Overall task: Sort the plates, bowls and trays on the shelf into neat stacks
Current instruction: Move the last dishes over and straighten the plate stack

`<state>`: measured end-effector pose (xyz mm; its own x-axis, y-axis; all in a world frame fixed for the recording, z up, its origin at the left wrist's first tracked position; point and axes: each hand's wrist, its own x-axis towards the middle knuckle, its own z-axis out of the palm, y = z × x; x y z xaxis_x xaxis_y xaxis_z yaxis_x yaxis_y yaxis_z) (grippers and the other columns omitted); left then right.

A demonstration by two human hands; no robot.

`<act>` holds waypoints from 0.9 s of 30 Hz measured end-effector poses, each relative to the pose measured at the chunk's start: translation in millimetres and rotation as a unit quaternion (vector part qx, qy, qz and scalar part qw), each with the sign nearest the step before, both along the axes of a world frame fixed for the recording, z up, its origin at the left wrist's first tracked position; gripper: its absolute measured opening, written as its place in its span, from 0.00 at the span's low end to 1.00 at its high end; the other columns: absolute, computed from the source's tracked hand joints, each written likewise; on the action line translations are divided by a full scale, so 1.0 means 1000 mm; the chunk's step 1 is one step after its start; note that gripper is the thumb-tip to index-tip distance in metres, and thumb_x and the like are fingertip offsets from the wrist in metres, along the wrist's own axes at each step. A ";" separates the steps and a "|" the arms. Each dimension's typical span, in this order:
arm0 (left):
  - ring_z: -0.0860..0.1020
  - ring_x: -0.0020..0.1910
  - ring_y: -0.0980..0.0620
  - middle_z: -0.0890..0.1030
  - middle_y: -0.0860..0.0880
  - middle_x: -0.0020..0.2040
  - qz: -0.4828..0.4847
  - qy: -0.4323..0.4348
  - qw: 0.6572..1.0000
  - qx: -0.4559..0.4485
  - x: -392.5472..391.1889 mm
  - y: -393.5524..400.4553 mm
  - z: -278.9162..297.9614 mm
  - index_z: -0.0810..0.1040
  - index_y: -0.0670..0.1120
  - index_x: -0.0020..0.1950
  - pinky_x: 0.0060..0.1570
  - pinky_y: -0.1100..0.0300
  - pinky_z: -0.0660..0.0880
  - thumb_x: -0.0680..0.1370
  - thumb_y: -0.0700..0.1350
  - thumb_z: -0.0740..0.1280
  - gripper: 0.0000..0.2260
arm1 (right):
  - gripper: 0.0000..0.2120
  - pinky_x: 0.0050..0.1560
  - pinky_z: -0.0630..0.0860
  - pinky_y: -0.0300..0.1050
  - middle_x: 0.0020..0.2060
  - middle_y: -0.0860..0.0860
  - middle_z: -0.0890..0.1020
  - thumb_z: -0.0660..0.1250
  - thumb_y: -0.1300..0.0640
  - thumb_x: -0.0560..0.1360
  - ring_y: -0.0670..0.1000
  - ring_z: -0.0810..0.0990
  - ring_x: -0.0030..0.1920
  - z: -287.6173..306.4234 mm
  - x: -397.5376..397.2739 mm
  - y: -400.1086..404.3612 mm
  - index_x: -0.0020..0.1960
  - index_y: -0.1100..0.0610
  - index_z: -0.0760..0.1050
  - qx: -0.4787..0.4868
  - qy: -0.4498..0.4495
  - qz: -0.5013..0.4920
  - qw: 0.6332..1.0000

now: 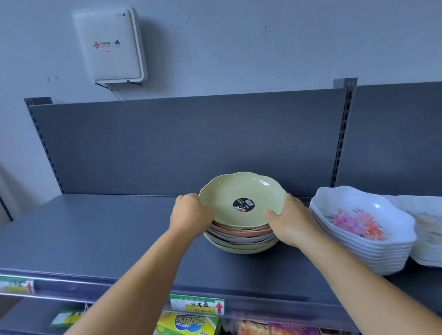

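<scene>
A green scalloped plate (242, 199) tops a stack of pastel plates (241, 240) in the middle of the grey shelf (90, 238). The left hand (190, 212) grips the plate's left rim and the right hand (290, 220) grips its right rim. Just right stands a stack of white floral bowls (361, 226), with floral trays (438, 232) farther right.

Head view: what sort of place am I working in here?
Most likely a shop aisle. The grey metal shelf carries price labels with red arrows on its front rail, identical white flowered trays sit in stacks, and boxed goods fill the shelf below.
</scene>
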<state>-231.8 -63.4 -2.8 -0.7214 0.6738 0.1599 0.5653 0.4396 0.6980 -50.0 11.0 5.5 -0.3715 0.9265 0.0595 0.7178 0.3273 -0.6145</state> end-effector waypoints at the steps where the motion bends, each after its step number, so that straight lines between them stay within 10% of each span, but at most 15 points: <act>1: 0.59 0.32 0.48 0.63 0.49 0.32 0.002 -0.009 1.000 -0.007 0.000 0.001 0.002 0.61 0.44 0.33 0.28 0.61 0.56 0.70 0.37 0.59 0.09 | 0.27 0.64 0.70 0.52 0.68 0.56 0.70 0.60 0.49 0.78 0.60 0.69 0.66 -0.001 -0.001 0.002 0.72 0.61 0.61 -0.006 0.013 0.001 1.000; 7: 0.68 0.34 0.49 0.73 0.48 0.38 -0.010 -0.038 0.999 -0.025 0.009 0.000 0.004 0.75 0.40 0.50 0.31 0.62 0.64 0.77 0.41 0.56 0.09 | 0.30 0.64 0.66 0.49 0.73 0.54 0.66 0.55 0.49 0.80 0.57 0.67 0.69 -0.010 -0.005 0.009 0.78 0.55 0.48 -0.072 0.150 0.015 0.986; 13: 0.73 0.42 0.49 0.75 0.50 0.51 -0.002 -0.164 0.986 0.015 0.020 -0.008 0.001 0.62 0.57 0.73 0.47 0.52 0.78 0.80 0.47 0.51 0.21 | 0.27 0.68 0.61 0.51 0.77 0.49 0.59 0.49 0.49 0.82 0.55 0.62 0.73 -0.021 -0.011 0.013 0.79 0.46 0.44 -0.149 0.271 -0.008 0.951; 27: 0.70 0.37 0.48 0.75 0.47 0.41 0.041 -0.200 0.971 0.125 -0.032 -0.044 -0.014 0.72 0.69 0.56 0.37 0.54 0.74 0.74 0.42 0.52 0.22 | 0.28 0.59 0.61 0.43 0.73 0.44 0.65 0.49 0.58 0.81 0.50 0.65 0.70 -0.018 -0.066 -0.004 0.78 0.44 0.49 -0.158 0.285 0.077 0.942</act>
<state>-264.2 -107.1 -17.0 -0.8092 0.5875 0.0071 0.1974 0.2604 0.9451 -115.6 7.3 -12.0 -0.4949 0.8687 0.0199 0.2002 0.1363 -0.9702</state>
